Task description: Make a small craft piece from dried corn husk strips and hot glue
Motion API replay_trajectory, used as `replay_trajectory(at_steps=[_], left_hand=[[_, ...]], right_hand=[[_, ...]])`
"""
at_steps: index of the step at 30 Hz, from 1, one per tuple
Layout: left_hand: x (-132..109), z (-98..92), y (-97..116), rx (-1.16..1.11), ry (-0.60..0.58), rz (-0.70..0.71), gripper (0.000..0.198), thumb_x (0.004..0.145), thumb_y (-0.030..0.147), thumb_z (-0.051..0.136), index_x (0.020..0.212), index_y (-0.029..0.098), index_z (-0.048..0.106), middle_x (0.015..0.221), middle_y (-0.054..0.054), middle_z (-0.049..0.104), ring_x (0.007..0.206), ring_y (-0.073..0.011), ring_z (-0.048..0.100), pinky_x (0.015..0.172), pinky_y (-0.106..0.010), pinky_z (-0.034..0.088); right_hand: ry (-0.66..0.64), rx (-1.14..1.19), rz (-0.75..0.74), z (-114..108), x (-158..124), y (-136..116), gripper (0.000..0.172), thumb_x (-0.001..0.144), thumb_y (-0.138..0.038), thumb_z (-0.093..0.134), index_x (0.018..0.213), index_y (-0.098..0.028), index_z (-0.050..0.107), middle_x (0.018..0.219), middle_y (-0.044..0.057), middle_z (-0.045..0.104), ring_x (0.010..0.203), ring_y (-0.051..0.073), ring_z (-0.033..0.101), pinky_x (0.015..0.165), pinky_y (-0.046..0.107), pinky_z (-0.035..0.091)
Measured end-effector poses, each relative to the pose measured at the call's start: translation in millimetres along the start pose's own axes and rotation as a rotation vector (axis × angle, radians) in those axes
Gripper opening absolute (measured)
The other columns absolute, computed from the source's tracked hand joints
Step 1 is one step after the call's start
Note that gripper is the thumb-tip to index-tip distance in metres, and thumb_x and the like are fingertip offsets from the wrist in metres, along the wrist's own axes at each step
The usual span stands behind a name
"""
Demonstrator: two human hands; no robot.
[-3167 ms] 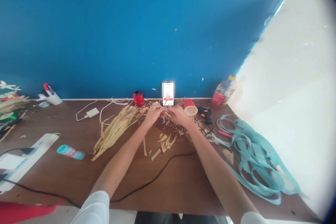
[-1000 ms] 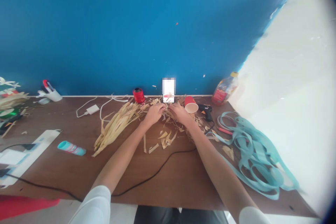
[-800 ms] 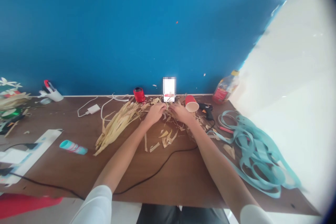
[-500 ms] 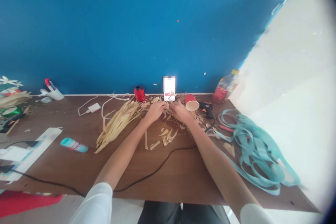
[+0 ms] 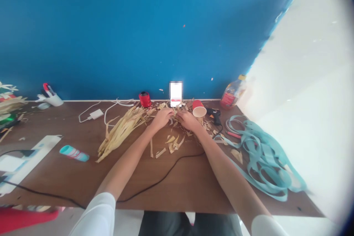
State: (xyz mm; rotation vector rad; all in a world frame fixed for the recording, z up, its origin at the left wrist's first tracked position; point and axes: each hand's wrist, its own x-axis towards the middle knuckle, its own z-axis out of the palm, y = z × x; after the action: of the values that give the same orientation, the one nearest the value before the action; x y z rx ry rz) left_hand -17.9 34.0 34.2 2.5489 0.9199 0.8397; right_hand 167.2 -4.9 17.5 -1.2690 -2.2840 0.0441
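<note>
Husk scraps (image 5: 173, 146) litter the counter (image 5: 177, 188) around the left hand (image 5: 162, 118) and right hand (image 5: 188, 120), whose bent fingers nearly meet, clamped or not I can't tell, in what looks like close husk-work calling next for a light, steady touch.

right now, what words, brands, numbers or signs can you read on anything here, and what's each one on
No text is readable in this view.
Red label on the bottle: too blurred to read.
Red bar on the lit screen: too small to read; the screen's top is pixelated.
White power strip: no marking legible.
</note>
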Motion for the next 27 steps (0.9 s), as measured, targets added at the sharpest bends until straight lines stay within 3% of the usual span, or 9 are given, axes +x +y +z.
replay_trajectory(at_steps=[10,21,27], left_hand=[[-11,25.2,-6,0.079,0.086,0.050,0.020,0.092,0.021,0.046,0.096,0.018,0.065,0.097,-0.006,0.066,0.093,-0.0180,0.060,0.085,-0.031,0.045],[-12,33.1,-15,-0.029,0.165,0.033,0.018,0.089,0.019,0.051,0.091,0.018,0.068,0.092,-0.005,0.068,0.088,-0.0160,0.061,0.081,-0.029,0.046],[-13,33.1,-15,0.042,0.120,-0.028,0.017,0.089,0.019,0.050,0.083,0.018,0.065,0.086,-0.004,0.065,0.083,-0.0164,0.059,0.076,-0.028,0.044]], right_hand=[[0.029,-0.066,0.051,20,-7,9,0.023,0.097,-0.023,0.039,0.100,-0.016,0.061,0.094,0.012,0.065,0.088,0.020,0.058,0.075,0.028,0.041],[0.051,-0.096,0.023,23,-9,7,0.023,0.098,-0.024,0.039,0.099,-0.015,0.060,0.091,0.010,0.064,0.086,0.019,0.058,0.075,0.028,0.041],[-0.019,-0.139,0.052,22,-8,4,0.026,0.099,-0.026,0.036,0.102,-0.016,0.060,0.091,0.010,0.065,0.085,0.019,0.059,0.074,0.027,0.040]])
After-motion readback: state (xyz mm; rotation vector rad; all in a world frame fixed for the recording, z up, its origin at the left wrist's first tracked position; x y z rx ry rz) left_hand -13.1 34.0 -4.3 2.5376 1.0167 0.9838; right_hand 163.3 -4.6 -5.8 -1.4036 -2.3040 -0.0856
